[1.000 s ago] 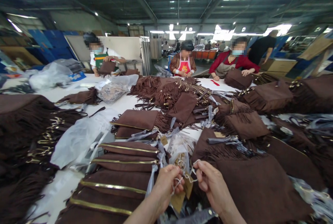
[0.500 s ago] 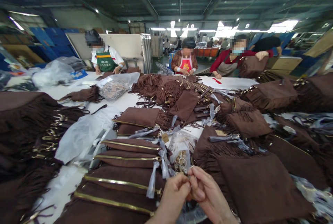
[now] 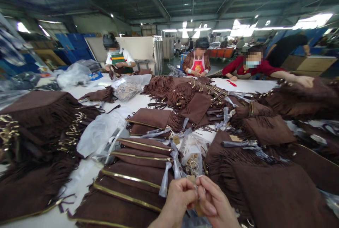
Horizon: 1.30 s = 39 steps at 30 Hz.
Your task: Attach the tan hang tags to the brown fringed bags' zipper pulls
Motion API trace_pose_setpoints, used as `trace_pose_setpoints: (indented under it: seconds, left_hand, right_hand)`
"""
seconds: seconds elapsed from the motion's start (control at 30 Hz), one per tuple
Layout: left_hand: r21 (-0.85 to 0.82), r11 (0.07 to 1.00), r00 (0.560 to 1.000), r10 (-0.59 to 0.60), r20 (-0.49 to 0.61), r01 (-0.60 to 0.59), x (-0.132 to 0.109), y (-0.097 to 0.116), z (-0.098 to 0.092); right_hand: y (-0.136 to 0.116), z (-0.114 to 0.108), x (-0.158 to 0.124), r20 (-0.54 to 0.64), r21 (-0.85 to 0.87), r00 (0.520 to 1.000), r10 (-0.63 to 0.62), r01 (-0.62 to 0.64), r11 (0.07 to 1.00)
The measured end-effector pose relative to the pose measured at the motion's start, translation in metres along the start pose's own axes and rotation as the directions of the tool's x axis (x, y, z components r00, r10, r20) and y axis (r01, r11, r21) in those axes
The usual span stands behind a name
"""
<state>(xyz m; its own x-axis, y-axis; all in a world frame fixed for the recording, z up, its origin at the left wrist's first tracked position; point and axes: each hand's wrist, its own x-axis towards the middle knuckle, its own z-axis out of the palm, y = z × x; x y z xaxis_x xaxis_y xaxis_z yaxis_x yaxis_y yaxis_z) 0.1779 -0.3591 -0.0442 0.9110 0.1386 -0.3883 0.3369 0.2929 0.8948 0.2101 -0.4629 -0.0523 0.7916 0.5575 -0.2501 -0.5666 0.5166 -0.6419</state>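
My left hand (image 3: 177, 199) and my right hand (image 3: 215, 201) meet low in the middle, fingers pinched together at the tips. Between them is a thin white string (image 3: 197, 187), and a bit of a tan paper tag (image 3: 191, 178) shows just above the left fingertips. The fingers hide most of it. Just beyond my hands lies a clear plastic bag (image 3: 194, 147) with tan tags and white strings inside. To the left, dark brown zip pouches (image 3: 132, 178) with gold zippers overlap in a row. A large brown fringed bag (image 3: 280, 192) lies to the right.
Stacked fringed bags (image 3: 39, 111) with gold clasps stand at the left. More fringed pouches (image 3: 169, 90) are heaped mid-table. A plastic sack (image 3: 100, 129) lies on the white table (image 3: 82, 171). Across it several co-workers stand; one person's arm (image 3: 293, 78) reaches over bags at right.
The view has swung left. My hands stay pinched together, and the tan tag now shows at the fingertips. Across the table, a person in red has swung a brown bag to the right.
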Motion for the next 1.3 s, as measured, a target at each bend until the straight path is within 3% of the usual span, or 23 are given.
trace_pose_setpoints:
  seconds: [0.13,0.2,0.27,0.33,0.37,0.43,0.5,0.63,0.7,0.8,0.9,1.0,1.07,1.13,1.3]
  left_hand:
    - [0.064,0.995,0.995,0.085,-0.050,-0.082,-0.004,0.003,-0.008]
    - [0.159,0.979,0.988,0.139,-0.060,-0.128,-0.007,0.007,-0.015]
    - [0.260,0.953,0.984,0.171,-0.044,-0.154,-0.008,0.011,-0.021]
    - [0.363,0.908,0.973,0.231,-0.016,-0.210,-0.009,0.016,-0.026]
    - [0.405,0.880,0.962,0.273,-0.003,-0.249,-0.009,0.018,-0.028]
    - [0.467,0.822,0.934,0.357,0.021,-0.325,-0.008,0.023,-0.031]
    - [0.495,0.794,0.920,0.391,0.027,-0.352,-0.005,0.027,-0.034]
    - [0.510,0.807,0.945,0.326,0.036,-0.298,0.005,0.035,-0.045]
    - [0.563,0.769,0.943,0.330,0.056,-0.302,0.014,0.041,-0.053]
    - [0.781,0.553,0.895,0.445,0.018,-0.290,0.033,0.052,-0.062]
    - [0.951,0.293,0.867,0.494,-0.066,-0.095,0.053,0.059,-0.060]
    - [0.989,0.142,0.858,0.502,-0.110,0.044,0.066,0.056,-0.048]
    - [0.992,0.089,0.851,0.511,-0.118,0.084,0.070,0.049,-0.040]
    - [0.990,0.102,0.849,0.510,-0.134,0.094,0.071,0.043,-0.037]
    - [0.941,0.326,0.852,0.466,-0.238,0.084,0.069,0.034,-0.044]
  right_hand:
    - [0.004,-0.006,0.001,-0.113,-0.098,0.993,-0.031,0.020,0.995]
    - [0.006,-0.011,0.000,-0.228,-0.286,0.968,-0.109,0.041,0.957]
    - [0.010,-0.013,-0.003,-0.287,-0.501,0.925,-0.250,0.078,0.862]
    - [0.015,-0.010,-0.004,-0.240,-0.607,0.908,-0.344,0.136,0.783]
    - [0.018,-0.007,-0.004,-0.187,-0.605,0.925,-0.330,0.156,0.781]
    - [0.024,0.000,-0.003,-0.063,-0.553,0.975,-0.214,0.145,0.821]
    - [0.027,0.007,0.002,0.013,-0.516,0.993,-0.118,0.108,0.850]
    - [0.028,0.009,0.016,-0.051,-0.552,0.980,-0.191,0.132,0.823]
    - [0.027,0.006,0.022,-0.097,-0.554,0.974,-0.203,0.117,0.825]
    - [0.028,0.001,0.028,-0.177,-0.541,0.963,-0.206,0.079,0.837]
    - [0.031,-0.004,0.032,-0.248,-0.531,0.942,-0.226,0.063,0.845]
    - [0.035,-0.010,0.034,-0.276,-0.548,0.931,-0.239,0.052,0.835]
    - [0.036,-0.016,0.036,-0.261,-0.566,0.940,-0.218,0.034,0.824]
    - [0.036,-0.021,0.040,-0.240,-0.578,0.954,-0.179,0.007,0.816]
    - [0.035,-0.027,0.056,-0.226,-0.601,0.959,-0.171,0.001,0.799]
